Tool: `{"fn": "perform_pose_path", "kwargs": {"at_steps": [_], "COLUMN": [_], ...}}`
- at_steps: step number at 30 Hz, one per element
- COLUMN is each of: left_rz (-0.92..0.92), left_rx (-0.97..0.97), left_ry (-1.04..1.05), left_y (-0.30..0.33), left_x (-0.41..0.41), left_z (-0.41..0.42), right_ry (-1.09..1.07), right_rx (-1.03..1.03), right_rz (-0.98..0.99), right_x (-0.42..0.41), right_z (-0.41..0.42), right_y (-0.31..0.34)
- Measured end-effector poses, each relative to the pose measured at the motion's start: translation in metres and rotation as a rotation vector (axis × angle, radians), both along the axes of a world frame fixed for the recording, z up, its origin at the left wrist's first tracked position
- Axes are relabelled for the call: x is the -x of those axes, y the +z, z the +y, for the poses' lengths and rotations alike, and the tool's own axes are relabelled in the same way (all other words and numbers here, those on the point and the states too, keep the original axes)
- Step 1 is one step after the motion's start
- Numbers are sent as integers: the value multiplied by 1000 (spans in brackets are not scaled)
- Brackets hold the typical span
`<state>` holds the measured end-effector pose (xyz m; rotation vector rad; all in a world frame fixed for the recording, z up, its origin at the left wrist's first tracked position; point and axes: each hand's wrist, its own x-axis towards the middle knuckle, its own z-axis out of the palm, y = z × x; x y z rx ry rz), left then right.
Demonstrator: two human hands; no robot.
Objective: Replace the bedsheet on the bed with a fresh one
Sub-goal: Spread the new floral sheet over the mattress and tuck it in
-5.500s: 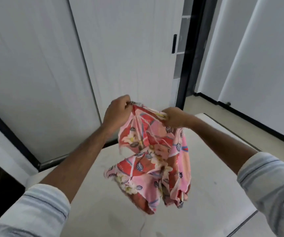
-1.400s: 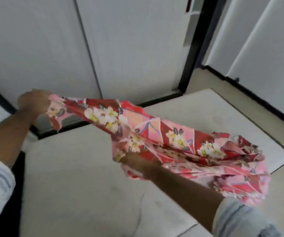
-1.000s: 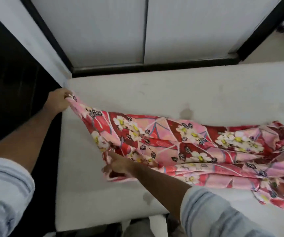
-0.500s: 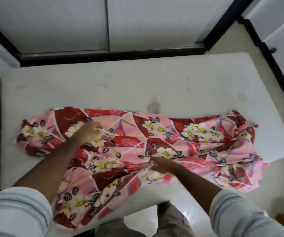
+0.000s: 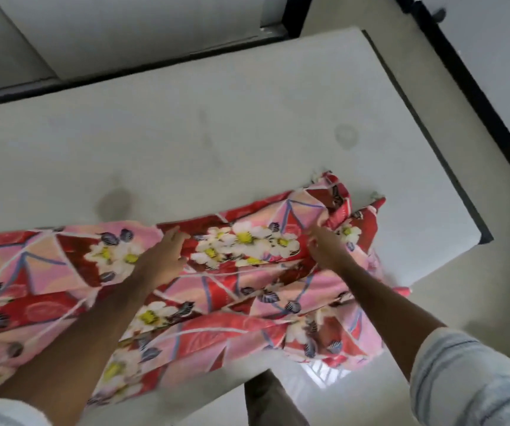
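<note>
A pink and red floral bedsheet (image 5: 247, 241) lies crumpled in a long band across the near side of the bare white mattress (image 5: 216, 118); its near edge hangs over the mattress side. My left hand (image 5: 164, 256) rests on the middle of the sheet with fingers straight. My right hand (image 5: 324, 247) reaches into the bunched right end, its fingertips pinching a fold there. Both forearms stretch out from striped sleeves.
White wardrobe doors (image 5: 124, 26) with a dark base rail stand behind the bed. The mattress's right corner (image 5: 487, 238) has a dark frame edge, with floor and a white wall with a black skirting (image 5: 478, 87) beyond. My trouser leg (image 5: 272, 404) is by the near edge.
The sheet went from bunched in the air to laid across the mattress. My view has swung right, and both hands have moved right along the sheet; the left hand has flattened out.
</note>
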<state>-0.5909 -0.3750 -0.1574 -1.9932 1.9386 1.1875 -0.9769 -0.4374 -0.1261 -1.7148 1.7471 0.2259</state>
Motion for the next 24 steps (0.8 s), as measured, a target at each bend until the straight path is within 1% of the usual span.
{"fn": "perform_pose_path", "kwargs": {"at_steps": [3,5,6,7,8,9,11,14,15,16,18,21,23,24], "left_rz": [-60,-99,-100,-103,-120,-146,-184,-169,-161,-157,-159,-184,-227,-263], "left_rx": [31,68,73,76,72,67,44,-10,-27,-44,-75,-129,-108,-101], "left_ry": [-6,-17,-11,1,11,19,18,-9,-8,0,19,36,33,32], "left_y": [-16,-30,-38,-44,-49,-52,-55,-51,-47,-45,-42,-37,-39,-38], "left_x": [43,63,71,78,85,92,101,106,108,108,111,120,121,122], "left_z": [-37,-54,-59,-62,-62,-61,-56,-51,-52,-53,-57,-63,-65,-66], "right_ry": [-22,-75,-129,-189,-254,-309,-354,-380,-420,-476,-631,-840,-959,-947], "right_rx": [145,268,280,236,146,40,-131,-250,-248,-182,109,556,733,767], "right_rz": [20,104,155,188,178,108,-96,-345,-420,-468,-485,-405,-396,-351], "right_x": [43,63,71,77,82,87,97,125,142,159,201,259,294,307], "right_z": [-57,-86,-95,-103,-109,-114,-117,-109,-106,-104,-106,-121,-148,-164], "right_y": [-12,-20,-24,-28,-32,-36,-33,5,25,47,88,153,180,189]}}
